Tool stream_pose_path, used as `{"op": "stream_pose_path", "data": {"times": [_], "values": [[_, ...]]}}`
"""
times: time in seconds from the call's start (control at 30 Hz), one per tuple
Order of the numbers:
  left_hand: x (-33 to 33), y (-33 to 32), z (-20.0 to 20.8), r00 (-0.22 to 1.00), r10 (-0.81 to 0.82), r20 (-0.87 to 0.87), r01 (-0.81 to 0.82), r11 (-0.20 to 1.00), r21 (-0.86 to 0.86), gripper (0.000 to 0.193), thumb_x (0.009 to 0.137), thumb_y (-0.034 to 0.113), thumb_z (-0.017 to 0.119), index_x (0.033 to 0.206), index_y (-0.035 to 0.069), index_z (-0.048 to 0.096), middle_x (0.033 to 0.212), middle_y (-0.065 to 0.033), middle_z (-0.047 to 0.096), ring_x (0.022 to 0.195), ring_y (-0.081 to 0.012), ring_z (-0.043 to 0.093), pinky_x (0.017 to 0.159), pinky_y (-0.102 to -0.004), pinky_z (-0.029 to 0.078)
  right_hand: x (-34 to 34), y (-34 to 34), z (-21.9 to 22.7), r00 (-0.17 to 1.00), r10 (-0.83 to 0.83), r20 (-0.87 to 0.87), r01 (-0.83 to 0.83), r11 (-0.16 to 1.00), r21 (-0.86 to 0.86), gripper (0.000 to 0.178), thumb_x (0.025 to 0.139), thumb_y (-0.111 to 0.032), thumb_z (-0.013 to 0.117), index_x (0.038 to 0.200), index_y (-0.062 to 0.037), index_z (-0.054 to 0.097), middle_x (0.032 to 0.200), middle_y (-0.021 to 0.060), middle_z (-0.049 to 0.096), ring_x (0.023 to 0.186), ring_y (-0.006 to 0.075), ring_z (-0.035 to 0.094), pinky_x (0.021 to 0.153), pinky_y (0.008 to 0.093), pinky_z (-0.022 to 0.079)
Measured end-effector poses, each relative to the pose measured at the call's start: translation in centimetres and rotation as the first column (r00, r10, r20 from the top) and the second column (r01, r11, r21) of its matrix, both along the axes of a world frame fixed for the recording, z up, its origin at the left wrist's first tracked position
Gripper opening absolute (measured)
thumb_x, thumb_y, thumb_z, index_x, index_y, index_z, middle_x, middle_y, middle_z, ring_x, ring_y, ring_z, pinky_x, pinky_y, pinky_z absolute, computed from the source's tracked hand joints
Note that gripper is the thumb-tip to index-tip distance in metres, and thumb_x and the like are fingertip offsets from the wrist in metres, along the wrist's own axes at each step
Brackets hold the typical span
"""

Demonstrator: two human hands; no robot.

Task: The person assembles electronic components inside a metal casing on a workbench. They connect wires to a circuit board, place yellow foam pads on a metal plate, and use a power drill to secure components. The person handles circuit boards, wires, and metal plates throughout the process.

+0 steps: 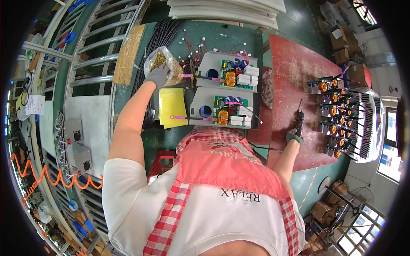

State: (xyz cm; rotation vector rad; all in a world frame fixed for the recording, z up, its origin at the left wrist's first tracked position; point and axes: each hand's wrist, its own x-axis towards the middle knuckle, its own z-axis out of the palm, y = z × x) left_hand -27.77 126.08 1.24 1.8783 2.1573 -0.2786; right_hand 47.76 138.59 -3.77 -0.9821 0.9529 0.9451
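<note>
My left hand (159, 77), in a grey glove, reaches into a clear plastic bag (174, 75) of small brass-coloured fasteners (160, 59); its fingertips are hidden among them. On the right, my gloved right hand (294, 136) is closed around a dark electric screwdriver (300, 119), its bit pointing away from me over the red board. Between my hands, two grey metal plates (197, 101) lie one beyond the other. Each carries a green circuit board (216, 102) with a copper coil, blue capacitors and white blocks. Pink-sleeved leads with ring terminals (173, 117) stick out to the left.
Yellow sheets (173, 107) lie below the bag, black cables (164, 34) behind it. Pliers (193, 70) and red wires with white connectors (194, 49) lie near the plates. Several finished-looking boards (335, 111) stand on the red board (290, 64). A roller conveyor (96, 47) runs along the left.
</note>
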Motion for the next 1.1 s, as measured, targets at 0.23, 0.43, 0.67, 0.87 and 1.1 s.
{"op": "stream_pose_path", "data": {"times": [0.23,0.43,0.67,0.87,1.1], "values": [[-3.5,-0.8,-4.2,0.864,0.303,0.403,-0.407,0.891,0.201,0.025,0.087,0.021,0.058,0.108,0.007,0.057,0.09,-0.0215,0.063,0.094,-0.0435,0.061,0.082,-0.0452,0.048,-1.7,-4.7,10.0,0.757,0.048,0.651,-0.432,0.785,0.444,0.023,0.08,-0.03,0.058,0.091,-0.0114,0.064,0.089,0.0016,0.066,0.072,0.0157,0.057,0.07,0.0231,0.046],[-3.2,-1.5,0.0,-0.455,0.046,0.889,-0.751,0.517,-0.411,0.012,0.09,0.015,0.054,0.091,0.003,0.057,0.069,-0.0112,0.056,0.059,-0.0182,0.055,0.049,-0.0282,0.044,-9.6,-10.8,32.6,0.375,-0.676,0.634,-0.577,0.365,0.731,0.014,0.075,-0.025,0.059,0.072,-0.012,0.053,0.07,-0.0021,0.052,0.072,0.0126,0.052,0.07,0.0316,0.044],[2.7,-4.2,5.6,-0.93,-0.086,0.357,-0.251,0.858,-0.448,0.021,0.092,0.022,0.044,0.085,0.005,0.055,0.071,-0.0081,0.053,0.048,-0.0109,0.041,0.037,-0.0205,0.032,-25.6,-14.7,42.2,0.535,-0.797,0.281,-0.384,0.067,0.921,0.028,0.075,-0.033,0.058,0.087,-0.008,0.061,0.075,0.0038,0.06,0.075,0.019,0.058,0.079,0.0367,0.046],[11.2,-7.3,9.6,-0.936,0.16,0.314,-0.018,0.868,-0.496,0.021,0.092,0.024,0.054,0.087,0.003,0.057,0.074,-0.0074,0.055,0.048,-0.0087,0.043,0.036,-0.0174,0.032,-30.7,-14.9,36.6,0.436,-0.515,0.738,-0.85,0.033,0.526,0.034,0.083,-0.029,0.054,0.112,-0.0111,0.058,0.075,0.0018,0.053,0.065,0.0177,0.048,0.07,0.0347,0.042],[17.1,-10.5,13.7,-0.896,0.106,0.432,-0.145,0.848,-0.509,0.019,0.095,0.017,0.052,0.097,-0.001,0.056,0.083,-0.0062,0.057,0.057,-0.0057,0.046,0.045,-0.0147,0.037,-38.4,-16.1,32.9,0.607,-0.147,0.781,-0.776,-0.325,0.541,0.047,0.082,-0.011,0.056,0.128,-0.011,0.047,0.067,-0.0009,0.042,0.057,0.0108,0.038,0.076,0.036,0.04]]}}
